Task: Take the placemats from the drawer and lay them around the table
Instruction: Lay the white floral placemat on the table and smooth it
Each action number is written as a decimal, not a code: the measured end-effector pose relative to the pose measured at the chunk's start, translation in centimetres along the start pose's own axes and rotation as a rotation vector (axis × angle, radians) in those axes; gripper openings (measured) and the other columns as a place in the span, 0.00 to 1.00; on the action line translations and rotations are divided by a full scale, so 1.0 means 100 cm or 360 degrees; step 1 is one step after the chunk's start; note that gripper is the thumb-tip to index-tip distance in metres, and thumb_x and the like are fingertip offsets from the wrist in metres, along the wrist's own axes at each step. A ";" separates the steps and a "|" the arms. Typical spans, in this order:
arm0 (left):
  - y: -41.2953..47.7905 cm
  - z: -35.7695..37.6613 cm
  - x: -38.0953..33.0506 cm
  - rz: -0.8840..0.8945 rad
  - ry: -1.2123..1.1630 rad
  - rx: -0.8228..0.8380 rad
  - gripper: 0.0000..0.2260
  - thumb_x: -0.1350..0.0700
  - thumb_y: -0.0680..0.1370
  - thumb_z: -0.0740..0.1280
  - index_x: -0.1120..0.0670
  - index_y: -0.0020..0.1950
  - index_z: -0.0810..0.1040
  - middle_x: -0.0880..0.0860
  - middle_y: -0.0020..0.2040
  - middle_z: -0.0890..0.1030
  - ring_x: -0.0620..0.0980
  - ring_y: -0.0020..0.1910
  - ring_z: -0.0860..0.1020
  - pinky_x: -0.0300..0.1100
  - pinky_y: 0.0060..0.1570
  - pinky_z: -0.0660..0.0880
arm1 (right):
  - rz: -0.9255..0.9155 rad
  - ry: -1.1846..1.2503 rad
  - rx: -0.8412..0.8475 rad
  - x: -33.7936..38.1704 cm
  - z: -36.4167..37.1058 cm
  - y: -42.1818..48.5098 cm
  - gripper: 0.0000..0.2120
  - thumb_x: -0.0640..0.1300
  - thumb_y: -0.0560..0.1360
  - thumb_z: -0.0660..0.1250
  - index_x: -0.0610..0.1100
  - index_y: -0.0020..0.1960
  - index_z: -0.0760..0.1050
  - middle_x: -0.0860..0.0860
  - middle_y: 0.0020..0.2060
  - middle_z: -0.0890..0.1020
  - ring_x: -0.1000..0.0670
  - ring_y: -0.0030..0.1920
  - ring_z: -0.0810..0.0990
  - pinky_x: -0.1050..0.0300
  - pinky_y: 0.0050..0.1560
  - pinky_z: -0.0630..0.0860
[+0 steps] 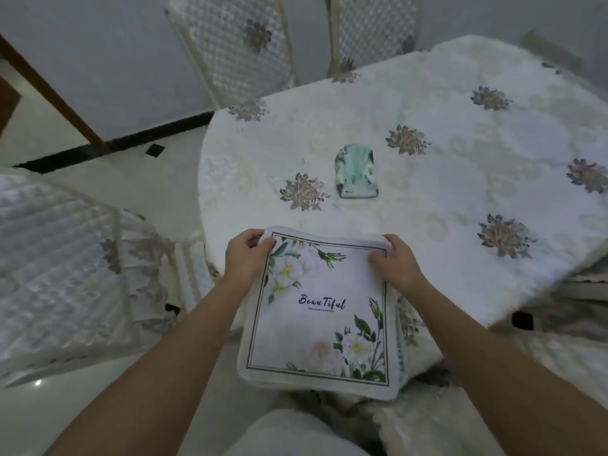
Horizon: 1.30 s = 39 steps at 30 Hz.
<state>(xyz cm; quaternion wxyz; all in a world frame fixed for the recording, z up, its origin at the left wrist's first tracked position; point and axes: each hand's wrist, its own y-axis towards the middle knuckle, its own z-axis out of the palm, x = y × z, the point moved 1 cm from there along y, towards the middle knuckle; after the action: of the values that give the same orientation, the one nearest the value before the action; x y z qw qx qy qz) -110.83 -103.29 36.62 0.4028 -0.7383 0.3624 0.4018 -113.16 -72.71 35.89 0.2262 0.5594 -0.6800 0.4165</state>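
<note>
Gripping far corners of white square floral-print placemat (320,311) with left hand (247,258) and right hand (394,266). Held over near edge of white-clothed table (444,195), short of mint-green pouch (356,171).

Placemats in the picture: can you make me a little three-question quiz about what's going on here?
1. True or false: the left hand and the right hand each grip a far corner of the placemats.
2. Which word is printed on them? A) Welcome B) BeauTiful C) Kitchen
3. Fill the gap: the small green thing lies on the ____.

Key: 1 true; 2 B; 3 table.
</note>
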 end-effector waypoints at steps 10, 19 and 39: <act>0.022 -0.004 0.036 0.0116 0.0361 0.0356 0.16 0.57 0.77 0.72 0.42 0.60 0.76 0.37 0.43 0.80 0.31 0.39 0.79 0.27 0.38 0.74 | 0.0314 0.0057 -0.0193 -0.049 0.006 -0.051 0.17 0.43 0.77 0.68 0.50 0.65 0.73 0.54 0.53 0.81 0.52 0.52 0.80 0.57 0.53 0.76; -0.024 -0.035 0.055 -0.0041 0.0292 0.0255 0.11 0.54 0.77 0.72 0.52 0.59 0.81 0.51 0.48 0.82 0.53 0.49 0.81 0.50 0.51 0.80 | 0.0376 0.0034 -0.0306 -0.062 0.018 -0.096 0.23 0.45 0.77 0.69 0.45 0.70 0.72 0.51 0.59 0.77 0.51 0.57 0.77 0.55 0.60 0.74; -0.120 -0.036 0.070 0.0107 0.0527 0.0027 0.12 0.57 0.75 0.73 0.48 0.57 0.81 0.47 0.47 0.78 0.45 0.41 0.77 0.38 0.44 0.74 | 0.0017 0.0174 -0.0109 -0.071 0.014 -0.154 0.18 0.38 0.75 0.70 0.51 0.62 0.74 0.51 0.44 0.74 0.53 0.40 0.74 0.55 0.47 0.77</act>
<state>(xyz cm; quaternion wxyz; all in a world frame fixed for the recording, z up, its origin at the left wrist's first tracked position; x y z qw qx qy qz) -96.49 -103.02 35.31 0.3303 -0.7784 0.4516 0.2848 -96.40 -70.21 34.48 0.2798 0.5241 -0.6835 0.4241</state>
